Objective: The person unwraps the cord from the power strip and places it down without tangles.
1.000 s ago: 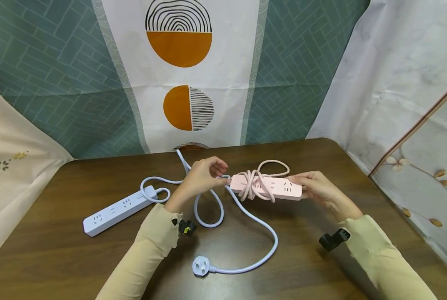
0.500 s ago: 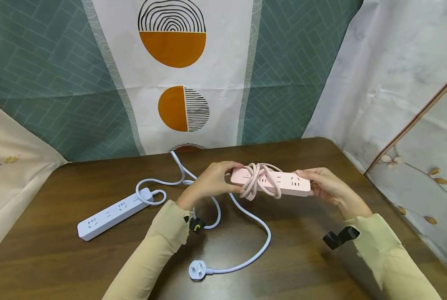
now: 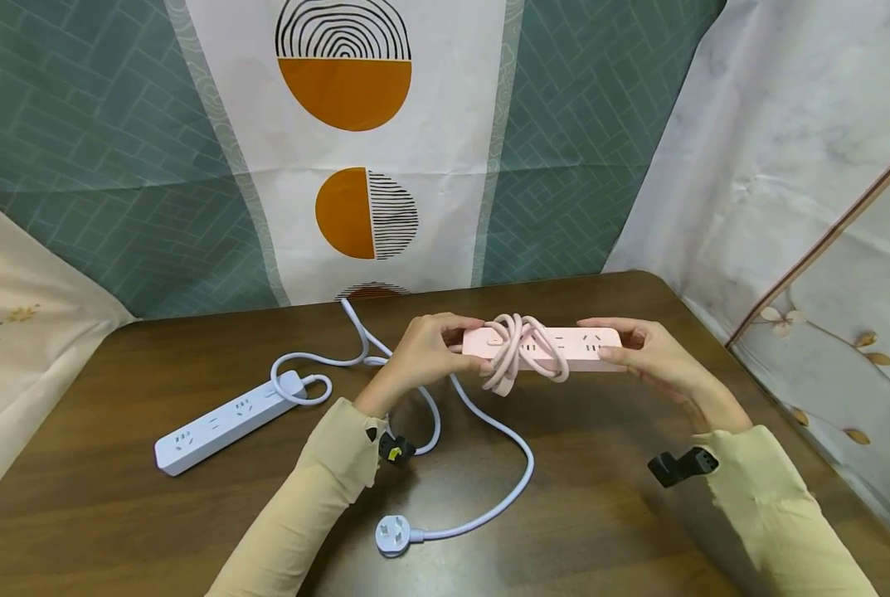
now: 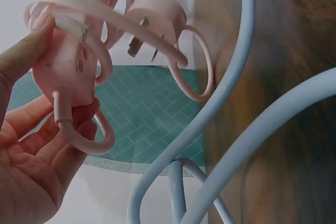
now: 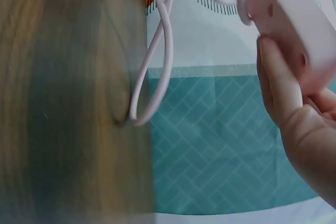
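A pink power strip (image 3: 575, 342) is held level above the table, its own pink cord (image 3: 517, 344) wrapped in a bundle round its left half. My left hand (image 3: 430, 352) grips the left end between thumb and fingers, where the cord leaves the strip in the left wrist view. At the other end my right hand (image 3: 657, 361) grips the strip, thumb in front and fingers behind. A pink plug (image 4: 157, 19) with metal prongs hangs behind the strip in the left wrist view. In the right wrist view a loop of pink cord (image 5: 167, 61) dangles below it.
On the table (image 3: 86, 506), a light-blue power strip (image 3: 228, 423) lies at the left. Its blue cord (image 3: 522, 464) loops under my left arm and ends in a blue plug (image 3: 393, 536) near the front. A patterned cloth (image 3: 445, 240) hangs behind the table.
My left hand has moved right and taken hold of the pink strip's left end. The strip has risen and levelled out, and my right hand's grip has shifted on its end.
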The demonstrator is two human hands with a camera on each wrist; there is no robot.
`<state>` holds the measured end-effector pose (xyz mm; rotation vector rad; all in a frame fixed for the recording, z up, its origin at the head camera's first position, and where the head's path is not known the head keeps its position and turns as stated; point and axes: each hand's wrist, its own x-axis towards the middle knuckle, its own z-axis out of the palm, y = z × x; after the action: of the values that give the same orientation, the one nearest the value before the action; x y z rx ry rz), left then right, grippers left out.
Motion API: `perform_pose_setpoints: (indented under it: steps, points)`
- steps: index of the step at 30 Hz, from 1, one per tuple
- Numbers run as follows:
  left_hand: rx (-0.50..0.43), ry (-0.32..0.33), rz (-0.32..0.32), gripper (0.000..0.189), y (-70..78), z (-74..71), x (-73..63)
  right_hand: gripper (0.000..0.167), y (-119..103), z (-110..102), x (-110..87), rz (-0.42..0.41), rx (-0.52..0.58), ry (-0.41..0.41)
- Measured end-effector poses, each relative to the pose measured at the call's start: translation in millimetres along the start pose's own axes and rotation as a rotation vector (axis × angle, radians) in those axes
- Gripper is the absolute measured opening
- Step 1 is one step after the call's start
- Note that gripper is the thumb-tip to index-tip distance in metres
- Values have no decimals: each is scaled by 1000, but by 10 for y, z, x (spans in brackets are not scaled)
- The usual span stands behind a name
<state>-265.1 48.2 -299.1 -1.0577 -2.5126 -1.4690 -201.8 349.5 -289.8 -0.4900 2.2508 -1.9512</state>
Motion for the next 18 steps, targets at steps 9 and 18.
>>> perform_pose_setpoints:
  steps: [9, 18]
  points:
    - [-172, 75, -10, 51, 38, -85, 9, 41, -87, 129, 92, -34, -295, 194]
    - [-105, 372, -24, 35, 93, -238, -179, 29, -119, 186, 154, -66, 342, 225]
